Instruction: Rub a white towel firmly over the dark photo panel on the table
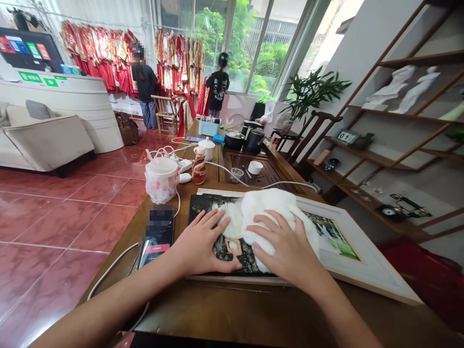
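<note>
A large framed photo (366, 270) lies flat on the wooden table (232, 314) in front of me. My left hand (201, 244) rests flat on the dark left part of the picture, fingers spread. My right hand (288, 246) presses down on a white fluffy cloth (270, 205) that lies bunched on the picture's middle, fingers spread over it. A phone (158, 234) lies just left of the frame, with a white cable running off the table edge.
Behind the frame stand a bagged white cup (161, 179), a brown bottle (199, 169), a white lidded cup (208, 147), kettles and a tea tray (253, 166). Wooden shelves (398, 121) rise on the right. Two people stand far back by racks of red garments; a sofa (43, 137) sits left.
</note>
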{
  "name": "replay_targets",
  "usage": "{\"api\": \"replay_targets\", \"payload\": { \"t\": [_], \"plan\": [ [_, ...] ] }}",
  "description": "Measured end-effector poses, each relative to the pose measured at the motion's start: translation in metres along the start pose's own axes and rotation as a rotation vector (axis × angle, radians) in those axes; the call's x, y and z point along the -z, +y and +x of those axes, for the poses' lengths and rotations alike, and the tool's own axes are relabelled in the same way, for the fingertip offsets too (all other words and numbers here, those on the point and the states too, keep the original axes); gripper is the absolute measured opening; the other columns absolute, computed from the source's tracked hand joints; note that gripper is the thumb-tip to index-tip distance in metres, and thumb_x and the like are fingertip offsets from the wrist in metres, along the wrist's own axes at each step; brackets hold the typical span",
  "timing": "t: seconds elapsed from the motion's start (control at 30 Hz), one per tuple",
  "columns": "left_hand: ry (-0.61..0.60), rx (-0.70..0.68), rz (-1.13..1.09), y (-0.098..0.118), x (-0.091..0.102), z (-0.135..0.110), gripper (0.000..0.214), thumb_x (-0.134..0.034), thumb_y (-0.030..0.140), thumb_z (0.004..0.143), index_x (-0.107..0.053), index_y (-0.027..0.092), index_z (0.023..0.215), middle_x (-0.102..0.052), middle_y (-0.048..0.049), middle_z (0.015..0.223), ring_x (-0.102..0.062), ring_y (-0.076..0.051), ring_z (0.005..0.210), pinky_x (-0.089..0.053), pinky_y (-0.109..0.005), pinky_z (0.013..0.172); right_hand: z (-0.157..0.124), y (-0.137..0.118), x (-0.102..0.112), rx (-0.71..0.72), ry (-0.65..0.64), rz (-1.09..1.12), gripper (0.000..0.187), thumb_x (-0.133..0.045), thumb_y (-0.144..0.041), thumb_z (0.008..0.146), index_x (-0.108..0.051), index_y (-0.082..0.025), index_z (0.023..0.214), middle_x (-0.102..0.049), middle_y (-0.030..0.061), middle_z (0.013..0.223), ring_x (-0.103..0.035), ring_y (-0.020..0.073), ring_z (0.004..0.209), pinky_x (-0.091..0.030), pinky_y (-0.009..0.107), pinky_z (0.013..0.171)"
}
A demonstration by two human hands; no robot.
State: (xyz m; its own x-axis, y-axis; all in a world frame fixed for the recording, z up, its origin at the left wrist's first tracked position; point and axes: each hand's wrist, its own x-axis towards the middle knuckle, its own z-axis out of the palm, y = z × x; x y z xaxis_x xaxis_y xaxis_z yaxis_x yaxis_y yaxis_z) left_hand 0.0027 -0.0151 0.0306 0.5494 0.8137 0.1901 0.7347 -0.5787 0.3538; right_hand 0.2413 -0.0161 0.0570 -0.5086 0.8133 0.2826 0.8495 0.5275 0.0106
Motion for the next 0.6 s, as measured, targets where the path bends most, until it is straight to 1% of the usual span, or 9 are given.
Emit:
{"api": "replay_targets", "payload": {
  "t": [0.13,0.23,0.3,0.37,0.5,0.6],
  "plan": [
    [0.010,-0.008,0.003,0.001,0.001,0.000,0.101,-0.060,0.078,0.071,-0.036,0.020,0.151,-0.027,-0.0103,0.158,-0.024,-0.033,0.146,-0.018,-0.050,0.120,0.028,-0.001,-0.002,-0.001,-0.005,-0.011,0.028,-0.048,-0.031,0.088,-0.066,-0.032,0.110,-0.064,0.0035,0.124,-0.045,0.0323,0.124,-0.015,0.067,0.103],
    [0.034,0.001,-0.008,0.001,-0.001,0.000,0.101,-0.062,0.077,0.070,-0.036,0.021,0.150,-0.029,-0.0102,0.158,-0.026,-0.033,0.145,-0.020,-0.051,0.119,0.034,-0.002,-0.004,0.006,0.004,-0.014,0.028,-0.049,-0.030,0.088,-0.066,-0.031,0.111,-0.064,0.0039,0.123,-0.045,0.0323,0.124,-0.015,0.067,0.104],
    [0.051,0.005,-0.021,0.001,-0.002,0.000,0.102,-0.063,0.077,0.069,-0.036,0.021,0.150,-0.030,-0.0102,0.157,-0.027,-0.034,0.145,-0.021,-0.052,0.119,0.027,-0.002,-0.004,0.010,0.011,-0.012,0.028,-0.049,-0.030,0.088,-0.066,-0.031,0.110,-0.064,0.0038,0.124,-0.044,0.0324,0.125,-0.014,0.066,0.104],
    [0.059,0.008,-0.030,0.001,-0.003,-0.001,0.102,-0.064,0.076,0.069,-0.036,0.021,0.150,-0.031,-0.0101,0.157,-0.028,-0.035,0.144,-0.021,-0.052,0.119,0.014,-0.002,-0.004,0.009,0.009,-0.007,0.027,-0.049,-0.031,0.088,-0.066,-0.032,0.110,-0.064,0.0027,0.124,-0.043,0.0326,0.127,-0.014,0.066,0.105],
    [0.052,0.009,-0.032,0.001,-0.003,-0.001,0.102,-0.064,0.076,0.070,-0.035,0.021,0.151,-0.029,-0.0096,0.158,-0.026,-0.034,0.145,-0.020,-0.051,0.120,-0.009,0.000,-0.002,-0.007,0.006,-0.001,0.026,-0.050,-0.034,0.088,-0.065,-0.034,0.110,-0.064,0.0014,0.125,-0.042,0.0324,0.128,-0.014,0.065,0.105],
    [0.029,0.000,-0.028,0.001,-0.001,-0.001,0.101,-0.063,0.075,0.071,-0.034,0.021,0.151,-0.028,-0.0095,0.158,-0.024,-0.034,0.146,-0.019,-0.051,0.120,-0.008,0.000,-0.003,-0.012,0.013,-0.012,0.027,-0.049,-0.034,0.089,-0.066,-0.035,0.110,-0.064,0.0023,0.125,-0.042,0.0326,0.127,-0.014,0.066,0.104]
  ]
}}
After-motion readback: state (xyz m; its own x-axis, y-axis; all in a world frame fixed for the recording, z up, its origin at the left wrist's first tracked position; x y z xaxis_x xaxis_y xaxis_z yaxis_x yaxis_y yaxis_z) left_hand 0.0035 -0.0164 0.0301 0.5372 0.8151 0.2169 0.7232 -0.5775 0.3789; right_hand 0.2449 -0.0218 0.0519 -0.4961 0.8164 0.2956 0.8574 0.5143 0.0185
